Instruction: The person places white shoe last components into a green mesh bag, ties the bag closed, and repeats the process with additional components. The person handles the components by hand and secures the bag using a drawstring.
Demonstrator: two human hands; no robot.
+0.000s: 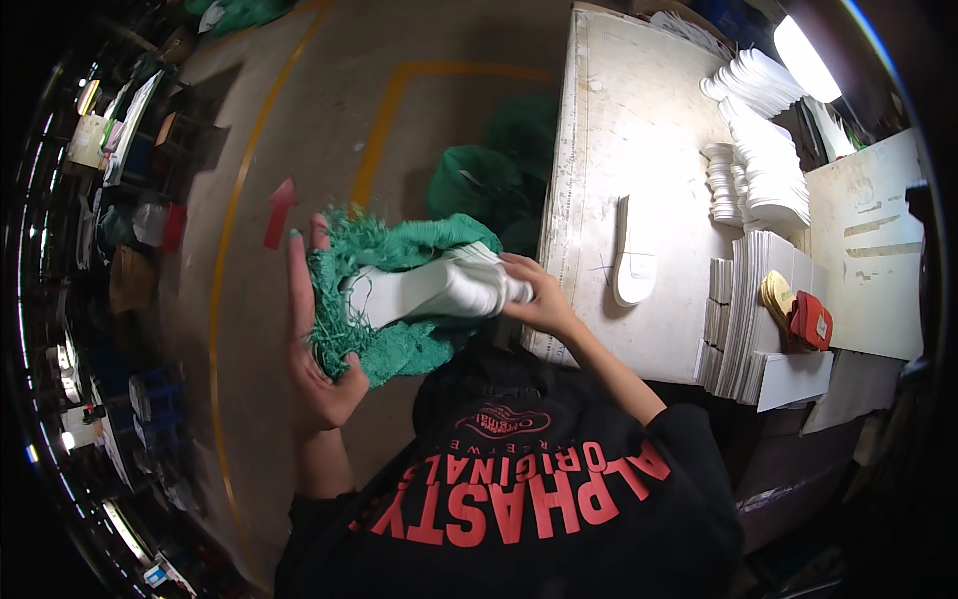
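A stack of white shoe insoles (454, 288) lies lengthwise in a green mesh sack (419, 349), held in the air in front of my body. The sack wraps round the sides of the stack, and its edge is frayed into loose strands at the left. My left hand (324, 384) cups that frayed end, thumb and fingers spread wide round it. At the stack's other end my right hand (542, 299) is closed on the insoles, with some of its fingers hidden. A single white insole (636, 255) lies on the worktable (589, 140) to the right.
Stacks of white insoles (763, 165) and upright flat white pieces (753, 309) stand along the table's right side, by a red item (810, 321) and a yellow one (776, 296). More green mesh (474, 180) lies on the floor beside the table. Cluttered shelving (130, 250) lines the left.
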